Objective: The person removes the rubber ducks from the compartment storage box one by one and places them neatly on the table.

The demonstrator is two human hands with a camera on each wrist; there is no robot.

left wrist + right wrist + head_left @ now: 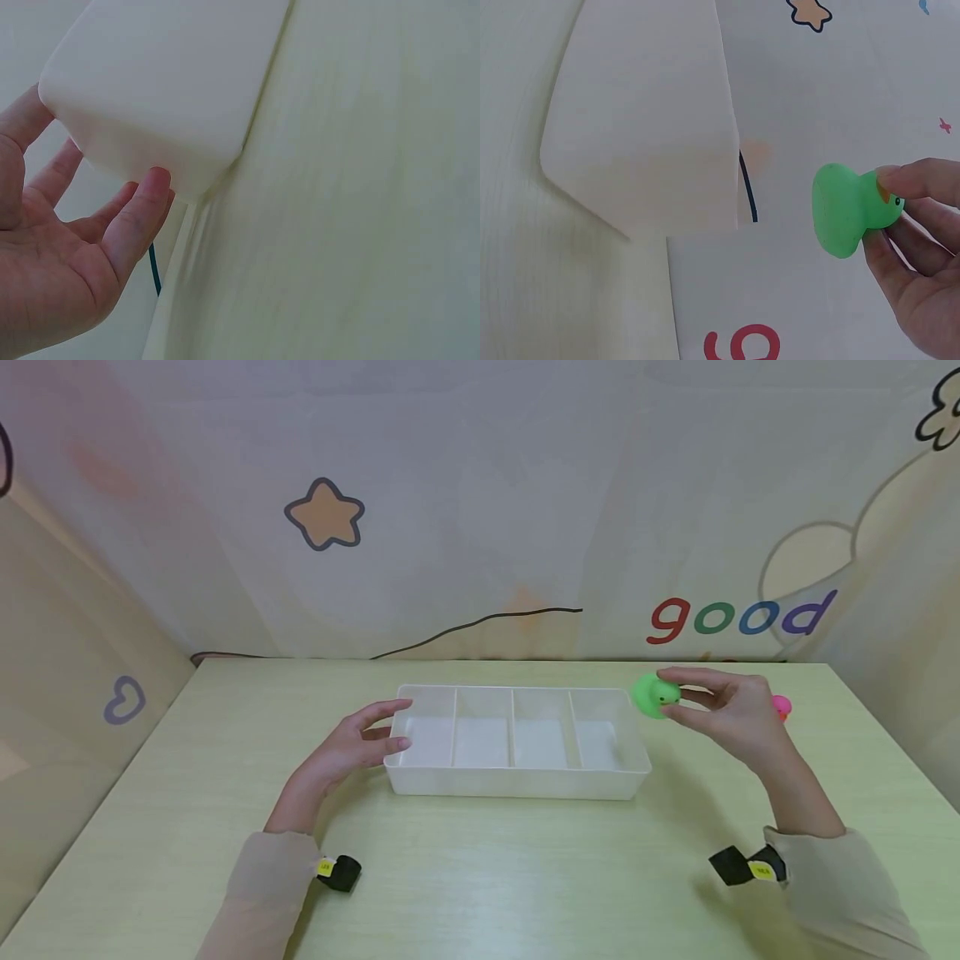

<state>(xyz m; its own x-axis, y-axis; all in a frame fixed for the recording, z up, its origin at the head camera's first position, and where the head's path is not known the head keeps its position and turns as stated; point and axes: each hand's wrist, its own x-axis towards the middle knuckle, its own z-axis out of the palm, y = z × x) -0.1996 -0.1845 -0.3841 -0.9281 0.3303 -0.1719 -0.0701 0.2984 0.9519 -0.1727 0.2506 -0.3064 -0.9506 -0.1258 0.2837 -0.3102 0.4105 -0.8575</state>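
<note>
A white plastic box (517,783) with several compartments in a row stands on the table. My left hand (356,737) touches its left end, fingers spread around the end wall; in the left wrist view the fingertips (155,180) rest against that wall. Just off the box's right end, my right hand (731,714) pinches a green rubber duck (654,695) by its head, between thumb and fingers. The right wrist view shows the duck (840,214) held in the air, apart from the box. No object shows inside the compartments.
A pink rubber toy (782,706) with an orange part sits behind my right hand, partly hidden by it. The pale wooden table (480,877) ends at a printed curtain (480,527) at the back, with more curtain at both sides.
</note>
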